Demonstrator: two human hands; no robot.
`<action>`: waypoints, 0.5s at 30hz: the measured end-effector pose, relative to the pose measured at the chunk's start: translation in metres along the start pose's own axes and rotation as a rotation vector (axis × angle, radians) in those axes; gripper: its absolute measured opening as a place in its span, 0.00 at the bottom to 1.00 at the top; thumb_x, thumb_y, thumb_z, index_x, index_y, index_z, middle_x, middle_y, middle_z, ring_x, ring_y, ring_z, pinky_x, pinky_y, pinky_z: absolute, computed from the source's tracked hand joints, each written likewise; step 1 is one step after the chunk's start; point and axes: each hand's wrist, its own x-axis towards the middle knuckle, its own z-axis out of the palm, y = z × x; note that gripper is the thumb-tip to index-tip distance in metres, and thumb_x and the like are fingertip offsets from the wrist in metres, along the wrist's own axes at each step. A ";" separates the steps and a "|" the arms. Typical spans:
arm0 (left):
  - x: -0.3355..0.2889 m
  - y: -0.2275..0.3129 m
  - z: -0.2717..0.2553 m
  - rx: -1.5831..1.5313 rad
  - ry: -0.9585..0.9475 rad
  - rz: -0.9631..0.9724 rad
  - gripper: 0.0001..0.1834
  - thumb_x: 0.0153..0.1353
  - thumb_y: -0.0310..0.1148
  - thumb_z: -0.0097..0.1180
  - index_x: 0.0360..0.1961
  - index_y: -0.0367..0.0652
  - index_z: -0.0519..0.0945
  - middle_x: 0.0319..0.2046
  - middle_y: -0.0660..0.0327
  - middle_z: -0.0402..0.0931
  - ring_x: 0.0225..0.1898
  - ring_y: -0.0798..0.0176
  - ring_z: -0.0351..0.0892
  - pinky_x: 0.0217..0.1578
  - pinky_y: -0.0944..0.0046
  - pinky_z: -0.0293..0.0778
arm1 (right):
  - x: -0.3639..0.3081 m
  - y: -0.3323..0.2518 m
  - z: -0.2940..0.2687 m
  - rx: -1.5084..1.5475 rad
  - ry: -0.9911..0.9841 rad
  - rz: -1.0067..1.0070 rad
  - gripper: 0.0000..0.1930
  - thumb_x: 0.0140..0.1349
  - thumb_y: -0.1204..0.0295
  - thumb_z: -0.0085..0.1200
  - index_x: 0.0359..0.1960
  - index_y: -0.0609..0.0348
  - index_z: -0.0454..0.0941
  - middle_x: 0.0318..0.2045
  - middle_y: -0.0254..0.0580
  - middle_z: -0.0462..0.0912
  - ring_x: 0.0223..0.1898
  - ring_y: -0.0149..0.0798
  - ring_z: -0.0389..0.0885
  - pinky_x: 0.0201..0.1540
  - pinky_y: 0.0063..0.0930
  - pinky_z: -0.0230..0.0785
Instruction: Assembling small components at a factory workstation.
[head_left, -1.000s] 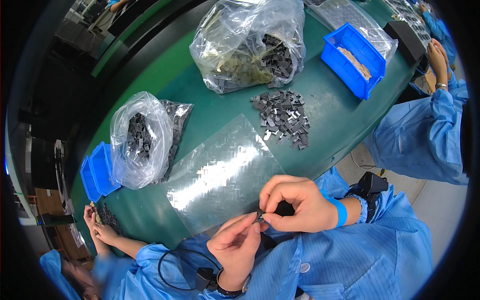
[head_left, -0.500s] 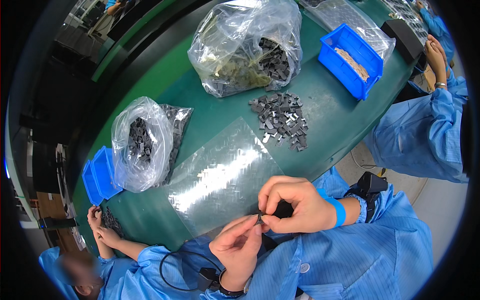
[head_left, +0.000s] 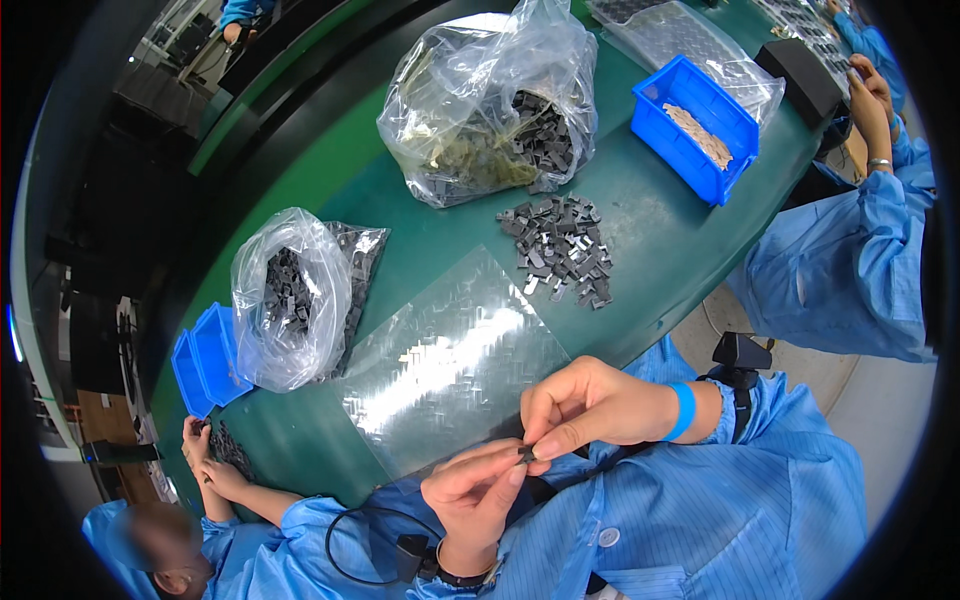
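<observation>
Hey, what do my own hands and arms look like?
Both hands are ungloved. Left hand: dark wristband, boxy black device, thin black cable looped beside it. Right hand: bright blue wristband, another boxy black device on a black strap, blue striped fabric sleeve.

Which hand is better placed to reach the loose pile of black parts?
Probably the right hand: it is nearer the loose pile, though it and the left hand meet at one black part.

Over right, a blue-coated co-worker (head_left: 840, 285) beside the green table (head_left: 670, 260) | black box (head_left: 800, 82) near its edge | left, blue bin (head_left: 192, 378)
</observation>
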 end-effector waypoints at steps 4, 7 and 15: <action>0.000 -0.004 0.000 -0.044 0.025 -0.041 0.09 0.49 0.16 0.58 0.34 0.30 0.79 0.33 0.48 0.78 0.31 0.63 0.79 0.32 0.69 0.75 | -0.002 0.001 -0.002 -0.022 0.004 0.055 0.06 0.55 0.75 0.56 0.34 0.64 0.75 0.29 0.37 0.79 0.31 0.24 0.76 0.31 0.14 0.64; 0.002 0.002 -0.001 0.117 0.034 0.026 0.11 0.48 0.16 0.58 0.36 0.30 0.79 0.34 0.49 0.78 0.30 0.65 0.78 0.31 0.71 0.75 | -0.001 -0.007 0.004 -0.114 0.030 0.125 0.05 0.56 0.74 0.55 0.32 0.63 0.75 0.29 0.36 0.78 0.31 0.23 0.75 0.31 0.13 0.64; 0.012 0.025 0.010 0.585 -0.123 0.124 0.21 0.44 0.14 0.60 0.43 0.31 0.76 0.32 0.50 0.79 0.32 0.62 0.81 0.33 0.69 0.76 | 0.004 -0.003 0.008 -0.510 0.081 -0.011 0.03 0.50 0.78 0.51 0.24 0.61 0.70 0.17 0.26 0.70 0.21 0.19 0.65 0.25 0.15 0.57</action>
